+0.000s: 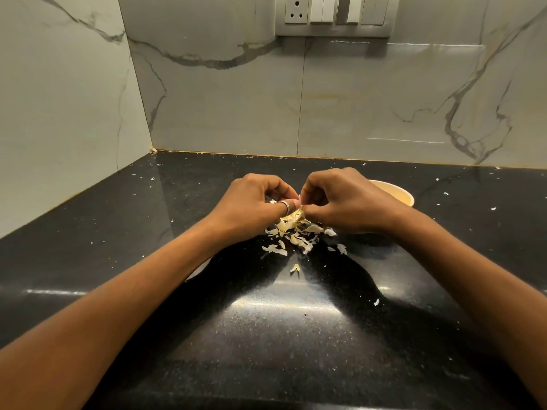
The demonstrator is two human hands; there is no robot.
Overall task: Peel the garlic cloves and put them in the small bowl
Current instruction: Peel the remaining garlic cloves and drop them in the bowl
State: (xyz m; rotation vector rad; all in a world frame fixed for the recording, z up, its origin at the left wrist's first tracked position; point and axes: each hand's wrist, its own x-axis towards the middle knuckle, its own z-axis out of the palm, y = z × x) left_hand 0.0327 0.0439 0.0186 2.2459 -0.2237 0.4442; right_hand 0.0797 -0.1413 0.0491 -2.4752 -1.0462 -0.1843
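Both hands meet over the black counter (266, 321). My left hand (251, 202), a ring on its thumb, and my right hand (346, 199) pinch a garlic clove (299, 213) between their fingertips; a flap of its papery skin sticks out. Most of the clove is hidden by the fingers. A heap of peeled skins (296, 235) lies on the counter right below the hands. The small cream bowl (396, 193) stands just behind my right hand, partly covered by it; its contents are hidden.
Marble-look walls close off the counter at the back and left, meeting in a corner (152, 149). A socket and switch panel (333, 14) sits high on the back wall. Small skin flakes (376, 302) are scattered over the counter.
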